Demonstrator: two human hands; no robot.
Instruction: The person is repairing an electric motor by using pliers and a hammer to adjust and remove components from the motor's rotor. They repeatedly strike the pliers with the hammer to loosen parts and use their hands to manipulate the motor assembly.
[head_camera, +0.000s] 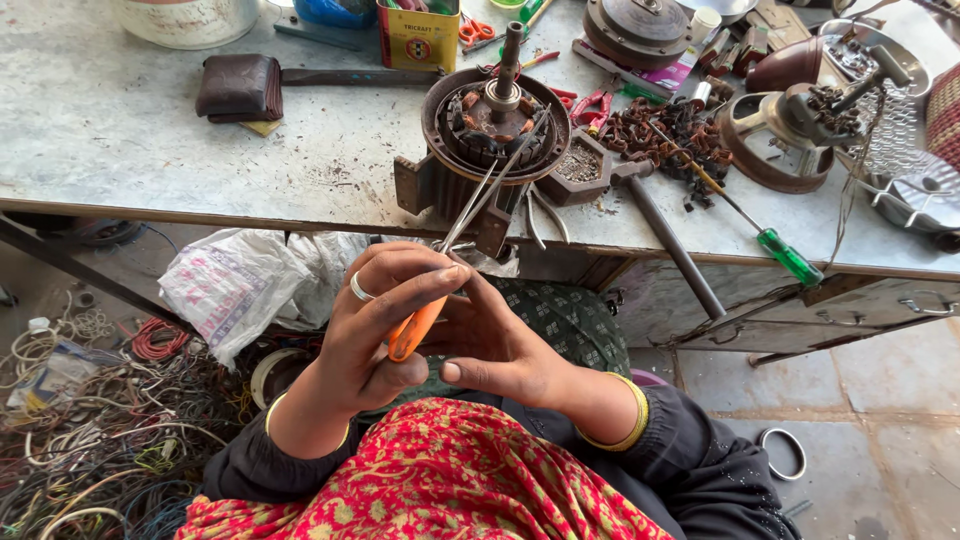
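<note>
At the near edge of the metal bench (150, 150), I am gripping orange-handled scissors (450, 260) in my left hand (375, 335), fingers curled tight around the handle, while my right hand (500, 345) is lying against it, fingers half-folded and pinching nothing I can make out. The long blades are reaching up into the copper windings of the motor (497, 118), which is sitting on a rusty stand right at the bench's near edge. Pliers (545, 212) are lying just beside the stand, a green-handled screwdriver (745, 215) is resting towards the right edge, and tangled wire (90, 440) is piling up on the floor at my left. The risk, as I judge it: the tips are slipping off the hard winding and jabbing my right hand, or a hard pull is tipping the motor off the edge.
</note>
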